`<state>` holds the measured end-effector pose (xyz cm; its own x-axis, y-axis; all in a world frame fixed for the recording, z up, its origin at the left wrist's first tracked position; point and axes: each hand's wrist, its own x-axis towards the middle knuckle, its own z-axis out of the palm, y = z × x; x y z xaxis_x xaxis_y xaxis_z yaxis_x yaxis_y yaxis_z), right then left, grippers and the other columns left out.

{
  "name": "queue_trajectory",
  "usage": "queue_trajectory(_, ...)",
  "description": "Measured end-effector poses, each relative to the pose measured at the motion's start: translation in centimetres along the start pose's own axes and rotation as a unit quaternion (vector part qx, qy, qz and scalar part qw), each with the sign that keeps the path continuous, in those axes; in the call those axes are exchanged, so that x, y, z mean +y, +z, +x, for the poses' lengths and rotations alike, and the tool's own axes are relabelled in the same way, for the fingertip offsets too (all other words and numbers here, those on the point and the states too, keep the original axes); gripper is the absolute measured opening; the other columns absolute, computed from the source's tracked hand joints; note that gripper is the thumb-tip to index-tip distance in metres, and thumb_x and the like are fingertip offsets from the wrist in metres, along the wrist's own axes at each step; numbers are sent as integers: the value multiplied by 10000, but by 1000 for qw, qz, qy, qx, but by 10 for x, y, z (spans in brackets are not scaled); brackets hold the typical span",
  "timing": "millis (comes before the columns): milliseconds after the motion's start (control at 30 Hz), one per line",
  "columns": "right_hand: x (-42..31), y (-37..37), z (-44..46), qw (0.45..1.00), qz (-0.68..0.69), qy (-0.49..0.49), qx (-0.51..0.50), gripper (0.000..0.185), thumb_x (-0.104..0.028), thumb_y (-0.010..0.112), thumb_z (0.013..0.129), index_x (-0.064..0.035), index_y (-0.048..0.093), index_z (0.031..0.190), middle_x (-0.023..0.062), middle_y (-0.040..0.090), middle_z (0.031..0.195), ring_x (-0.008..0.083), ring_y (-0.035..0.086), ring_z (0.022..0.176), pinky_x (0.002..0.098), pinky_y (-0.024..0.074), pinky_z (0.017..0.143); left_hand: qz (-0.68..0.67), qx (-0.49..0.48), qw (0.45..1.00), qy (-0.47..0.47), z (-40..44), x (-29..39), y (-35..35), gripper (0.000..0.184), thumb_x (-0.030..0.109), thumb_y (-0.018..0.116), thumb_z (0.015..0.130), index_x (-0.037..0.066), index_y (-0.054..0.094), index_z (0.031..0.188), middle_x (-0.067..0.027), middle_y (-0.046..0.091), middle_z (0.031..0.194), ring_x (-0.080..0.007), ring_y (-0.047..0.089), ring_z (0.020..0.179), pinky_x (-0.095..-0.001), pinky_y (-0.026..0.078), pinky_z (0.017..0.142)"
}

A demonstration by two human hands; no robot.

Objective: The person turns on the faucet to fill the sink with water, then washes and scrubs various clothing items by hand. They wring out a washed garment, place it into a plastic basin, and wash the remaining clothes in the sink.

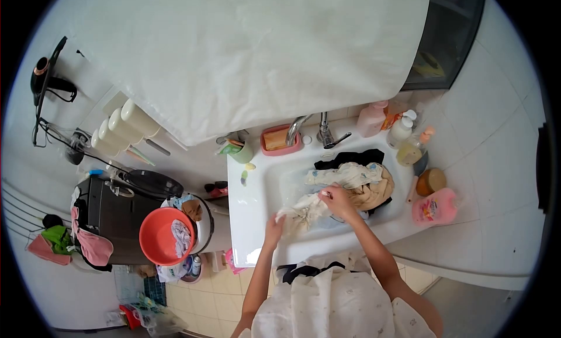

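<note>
A wet white garment (pixel 305 212) is stretched between my two hands over the basin of the white sink (pixel 248 206). My left hand (pixel 273 228) grips its left end near the basin's front left edge. My right hand (pixel 338 201) is closed on its other end, knuckles up, further back in the basin. Beyond my right hand lies a heap of wet laundry: a white patterned cloth (pixel 356 174), a beige garment (pixel 377 192) and a black one (pixel 356 158). The garment partly hides my fingertips.
A chrome faucet (pixel 325 130) and a pink soap dish (pixel 277 140) stand behind the basin. Several bottles, including a pink detergent bottle (pixel 435 207), line the right side. A red basin (pixel 168 236) with a cloth in it stands at left. A green cup (pixel 240 153) sits at the back left corner.
</note>
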<state>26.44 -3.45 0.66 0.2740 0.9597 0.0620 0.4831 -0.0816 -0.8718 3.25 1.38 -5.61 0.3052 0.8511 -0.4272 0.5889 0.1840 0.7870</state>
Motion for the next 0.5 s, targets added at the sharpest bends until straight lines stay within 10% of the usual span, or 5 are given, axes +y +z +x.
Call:
queue_trajectory(100,-43,-16,3,999,47,10,-19,136,-149,582,741,-15,590,769,107,486,703,215,485,625,304,383,575,-256,97,961,32,-29,45,-11,363,214,499,822,-6,433,1103,-79,562,890,-146,527,816,-253,415,722)
queue_trajectory(200,-95,-33,4,996,81,-29,-31,111,-111,575,739,-14,594,788,99,482,718,209,483,632,296,390,585,-412,-20,907,81,-48,73,-29,321,151,492,800,9,417,1078,-89,494,1011,-147,470,955,-266,385,822)
queue_trajectory(367,-124,-10,6,969,135,-192,-82,97,-49,552,733,-15,589,816,101,476,776,211,494,703,289,408,648,-221,-11,957,189,-61,110,-7,367,66,528,720,-9,412,1059,-104,451,1036,-193,437,999,-295,368,834)
queue_trajectory(433,-129,4,-4,946,135,-261,-137,121,-29,544,732,-39,593,842,55,486,800,165,492,710,265,419,618,-28,113,919,377,-57,118,2,283,43,568,701,-8,452,955,-107,482,907,-187,494,880,-285,403,746)
queue_trajectory(500,-126,2,-7,943,167,-213,-191,135,-52,554,743,-40,588,874,56,486,852,178,490,753,282,415,671,-52,125,946,296,-49,101,0,245,71,578,712,-12,470,915,-122,502,856,-192,511,839,-287,412,722)
